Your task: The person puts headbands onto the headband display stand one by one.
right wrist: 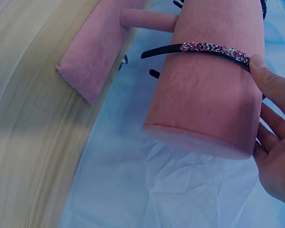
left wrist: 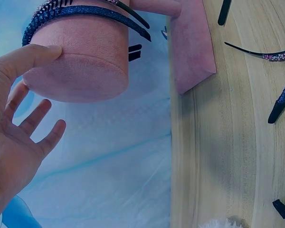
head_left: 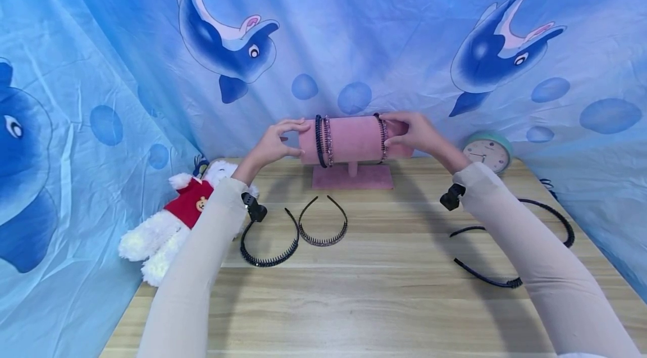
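Observation:
A pink velvet headband stand (head_left: 356, 139) stands at the back of the table. A dark blue headband (left wrist: 85, 11) and a glittery headband (head_left: 329, 141) sit side by side toward the roll's left end. Round that end, my left hand (head_left: 273, 141) has its thumb on the pink velvet and its index finger over the top; its other fingers are spread apart. Nearer the right end sits another headband with pink and silver sparkles (right wrist: 213, 48). My right hand (head_left: 417, 132) pinches it at the upper edge of the roll, thumb on the band and fingers behind.
A dark toothed headband (head_left: 270, 261) and a glittery one (head_left: 323, 242) lie on the table (head_left: 354, 302) at centre left. More black headbands (head_left: 487, 278) lie under my right forearm. A white plush toy (head_left: 184, 209) is at left, a round clock (head_left: 487, 153) at back right.

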### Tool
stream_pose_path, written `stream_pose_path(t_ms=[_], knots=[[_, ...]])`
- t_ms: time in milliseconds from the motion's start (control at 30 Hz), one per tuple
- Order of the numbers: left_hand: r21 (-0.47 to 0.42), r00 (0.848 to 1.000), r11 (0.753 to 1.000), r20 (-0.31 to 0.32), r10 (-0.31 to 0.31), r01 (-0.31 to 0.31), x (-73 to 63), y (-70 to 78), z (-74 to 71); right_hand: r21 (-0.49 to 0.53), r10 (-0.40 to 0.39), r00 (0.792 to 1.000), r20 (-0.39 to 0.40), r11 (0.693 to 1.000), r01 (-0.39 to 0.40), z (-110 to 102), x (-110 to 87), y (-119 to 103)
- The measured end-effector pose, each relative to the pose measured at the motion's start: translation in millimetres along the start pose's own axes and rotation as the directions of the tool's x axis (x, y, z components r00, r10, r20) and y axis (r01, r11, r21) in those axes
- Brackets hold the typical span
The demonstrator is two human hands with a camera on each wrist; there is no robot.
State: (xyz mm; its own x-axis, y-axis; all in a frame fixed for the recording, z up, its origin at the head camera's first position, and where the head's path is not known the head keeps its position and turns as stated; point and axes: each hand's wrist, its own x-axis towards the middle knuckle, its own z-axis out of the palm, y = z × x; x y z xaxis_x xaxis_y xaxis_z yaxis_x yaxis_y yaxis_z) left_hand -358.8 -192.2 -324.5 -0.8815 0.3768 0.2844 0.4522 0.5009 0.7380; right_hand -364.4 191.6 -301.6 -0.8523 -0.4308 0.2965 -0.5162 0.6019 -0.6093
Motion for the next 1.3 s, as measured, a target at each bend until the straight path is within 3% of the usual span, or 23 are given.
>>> stream_pose_path(t_ms=[400,933,1300], knots=[[0.013,1.000,1.000,-0.006,-0.004,0.004,-1.2,1.2,-0.2,-0.043,-0.051,0.999,-0.010,0.998,0.051,12,9.4,-9],[0.019,1.000,1.000,-0.005,-0.006,0.007,-1.2,0.5,-0.3,-0.068,-0.024,1.000,0.003,0.997,0.024,26,17.9,-28],[0.025,1.000,1.000,-0.010,-0.005,0.006,1.0,-0.4,0.3,-0.011,-0.024,0.999,0.037,1.000,0.024,33,23.8,-33]])
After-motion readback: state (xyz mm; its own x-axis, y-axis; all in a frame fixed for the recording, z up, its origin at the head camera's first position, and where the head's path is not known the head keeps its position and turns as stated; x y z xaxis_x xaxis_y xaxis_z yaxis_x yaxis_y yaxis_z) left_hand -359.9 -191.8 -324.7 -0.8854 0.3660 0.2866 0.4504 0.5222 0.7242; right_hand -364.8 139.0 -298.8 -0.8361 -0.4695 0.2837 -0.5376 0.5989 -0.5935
